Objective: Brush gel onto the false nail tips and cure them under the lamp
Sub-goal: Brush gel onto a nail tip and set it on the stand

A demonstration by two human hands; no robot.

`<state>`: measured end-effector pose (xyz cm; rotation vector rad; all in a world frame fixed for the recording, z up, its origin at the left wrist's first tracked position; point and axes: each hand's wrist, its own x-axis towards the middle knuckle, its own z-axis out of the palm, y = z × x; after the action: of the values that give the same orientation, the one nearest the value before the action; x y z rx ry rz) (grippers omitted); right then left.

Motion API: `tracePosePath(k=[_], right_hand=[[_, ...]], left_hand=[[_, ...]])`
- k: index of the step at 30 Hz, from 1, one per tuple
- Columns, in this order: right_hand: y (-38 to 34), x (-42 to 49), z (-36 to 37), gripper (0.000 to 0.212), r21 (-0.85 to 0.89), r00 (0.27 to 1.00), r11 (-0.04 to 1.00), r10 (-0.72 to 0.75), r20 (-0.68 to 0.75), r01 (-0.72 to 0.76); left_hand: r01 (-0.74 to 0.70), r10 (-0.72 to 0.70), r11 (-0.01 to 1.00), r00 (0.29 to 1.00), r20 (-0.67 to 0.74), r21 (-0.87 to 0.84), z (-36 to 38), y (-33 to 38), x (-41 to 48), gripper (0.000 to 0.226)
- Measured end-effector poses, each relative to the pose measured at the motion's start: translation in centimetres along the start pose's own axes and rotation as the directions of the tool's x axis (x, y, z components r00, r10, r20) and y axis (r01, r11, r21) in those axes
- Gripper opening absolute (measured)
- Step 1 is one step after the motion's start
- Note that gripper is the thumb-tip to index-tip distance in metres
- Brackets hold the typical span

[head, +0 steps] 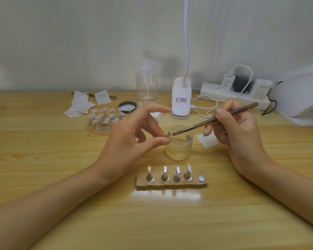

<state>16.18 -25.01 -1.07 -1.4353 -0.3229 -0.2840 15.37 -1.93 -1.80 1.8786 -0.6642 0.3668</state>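
On the wooden tabletop [61,177], the left hand [132,138] pinches a nail tip [169,134] steady — at its three o'clock the right hand [240,130] grips the brush [215,119], coating it over the jar [179,143].

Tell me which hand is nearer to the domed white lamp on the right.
Right. The right hand is left of the lamp; the left hand is farther left, past the jar.

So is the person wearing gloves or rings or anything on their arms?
No. The left hand and right hand have no gloves or rings, and no watch or bracelet shows. Both arms are bare, with no sleeves in view. The nails on the fingers look plain.
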Motion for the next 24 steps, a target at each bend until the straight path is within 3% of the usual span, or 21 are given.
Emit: tracePosePath(k=[5,8,15,24], right_hand=[[-0.03,0.01,-0.10,0.027,0.019,0.999,0.999,-0.028,-0.041,0.029],[-0.17,-0.02,0.04,0.023,0.052,0.998,0.997,-0.060,0.007,0.060],[-0.01,0.08,-0.04,0.026,-0.003,0.999,1.000,0.027,-0.027,-0.027],[-0.01,0.07,0.14,0.027,0.036,1.000,0.999,-0.001,0.015,0.000]], left_hand=[[-0.008,0.008,1.000,1.000,-0.007,0.011,0.05,0.07,0.00,0.050],[-0.007,0.007,1.000,1.000,-0.011,0.003,0.08,0.18,0.00,0.054],[-0.019,0.019,1.000,1.000,-0.021,0.003,0.13,0.34,-0.04,0.066],[-0.034,0.034,0.999,0.999,-0.021,0.008,0.20,0.27,-0.02,0.070]])
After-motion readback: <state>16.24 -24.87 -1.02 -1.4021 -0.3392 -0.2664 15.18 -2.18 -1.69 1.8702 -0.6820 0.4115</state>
